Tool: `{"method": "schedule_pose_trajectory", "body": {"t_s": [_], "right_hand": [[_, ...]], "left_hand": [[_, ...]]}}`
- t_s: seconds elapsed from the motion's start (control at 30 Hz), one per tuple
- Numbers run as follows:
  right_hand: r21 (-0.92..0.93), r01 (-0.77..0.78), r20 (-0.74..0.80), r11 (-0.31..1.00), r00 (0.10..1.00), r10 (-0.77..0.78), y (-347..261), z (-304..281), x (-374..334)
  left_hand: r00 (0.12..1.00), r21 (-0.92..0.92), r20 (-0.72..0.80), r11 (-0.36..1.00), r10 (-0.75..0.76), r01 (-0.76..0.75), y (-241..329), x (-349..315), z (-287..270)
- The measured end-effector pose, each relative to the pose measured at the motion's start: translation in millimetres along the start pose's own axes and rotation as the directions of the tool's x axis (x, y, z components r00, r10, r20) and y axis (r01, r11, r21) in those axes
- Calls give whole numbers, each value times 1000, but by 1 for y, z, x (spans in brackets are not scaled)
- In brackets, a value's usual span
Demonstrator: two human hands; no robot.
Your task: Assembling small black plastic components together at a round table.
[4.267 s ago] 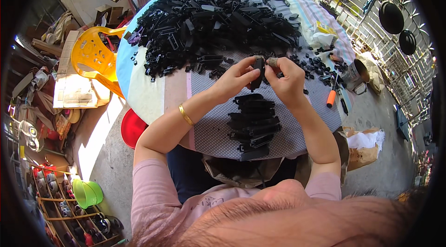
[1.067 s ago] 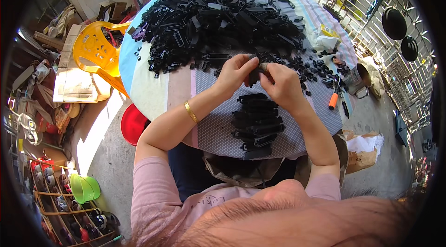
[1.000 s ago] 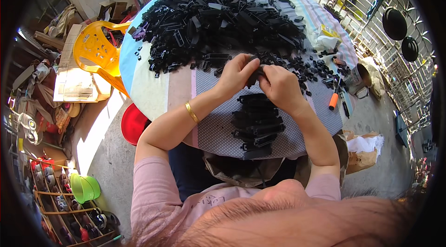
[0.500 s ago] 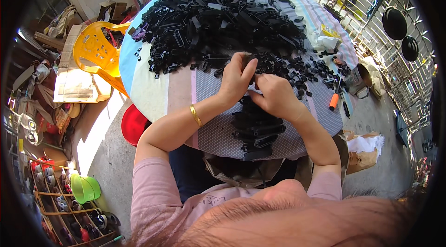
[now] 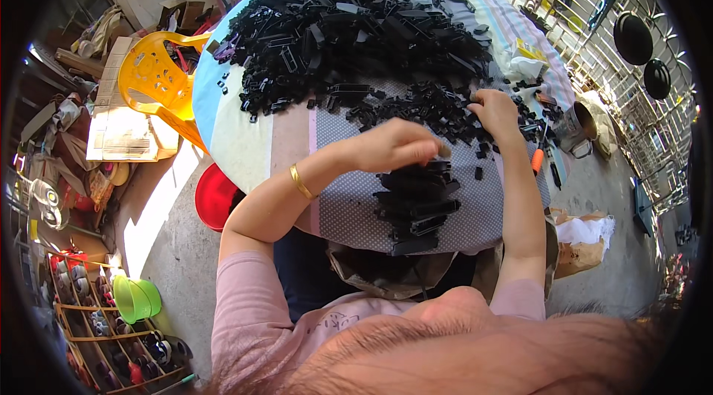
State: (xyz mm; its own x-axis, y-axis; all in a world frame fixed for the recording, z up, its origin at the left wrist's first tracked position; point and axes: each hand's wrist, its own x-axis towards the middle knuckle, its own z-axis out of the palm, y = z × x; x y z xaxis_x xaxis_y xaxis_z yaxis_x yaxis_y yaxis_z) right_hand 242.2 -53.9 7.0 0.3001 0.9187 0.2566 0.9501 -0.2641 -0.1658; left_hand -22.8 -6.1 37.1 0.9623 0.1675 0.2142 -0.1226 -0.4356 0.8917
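My left hand (image 5: 397,146), a gold bangle on its wrist, is over the far end of a neat stack of long black plastic parts (image 5: 416,209) near the table's front edge. Its fingers are curled closed, and what they hold, if anything, is hidden beneath the hand. Farther right, my right hand (image 5: 495,111) reaches into scattered small black plastic clips (image 5: 438,109). Its thumb and fingers are drawn together in a pinch; anything between them is too small to make out. Beyond both hands rises a large heap of mixed black plastic parts (image 5: 356,31).
A round table (image 5: 286,150) with a striped, dotted cloth bears everything. An orange-handled tool (image 5: 537,161) and a metal mug (image 5: 575,130) are at its right edge. Left of it stand a yellow chair (image 5: 160,83) and a red basin (image 5: 214,198).
My hands were together over the table around a dark part and have parted. The left came back toward the stack; the right went outward and away, to the small clips.
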Motion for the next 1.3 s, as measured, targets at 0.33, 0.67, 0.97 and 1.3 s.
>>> {"method": "schedule_pose_trajectory", "body": {"t_s": [0.33, 0.67, 0.97, 1.3], "right_hand": [[16, -36, -224, 999, 974, 39, -6, 10, 1], [559, 64, -153, 827, 988, 27, -33, -11, -9], [934, 201, -141, 296, 967, -214, -88, -26, -46], [683, 473, -463, 557, 870, -170, -83, -19, -40]], "left_hand": [[808, 732, -588, 407, -28, 547, -51, -9, -64], [816, -701, -390, 712, -427, 38, -32, 1, -51], [911, -717, -276, 697, -306, 17, -29, 9, -22], [956, -697, -144, 712, -257, 87, -32, 10, -8]]}}
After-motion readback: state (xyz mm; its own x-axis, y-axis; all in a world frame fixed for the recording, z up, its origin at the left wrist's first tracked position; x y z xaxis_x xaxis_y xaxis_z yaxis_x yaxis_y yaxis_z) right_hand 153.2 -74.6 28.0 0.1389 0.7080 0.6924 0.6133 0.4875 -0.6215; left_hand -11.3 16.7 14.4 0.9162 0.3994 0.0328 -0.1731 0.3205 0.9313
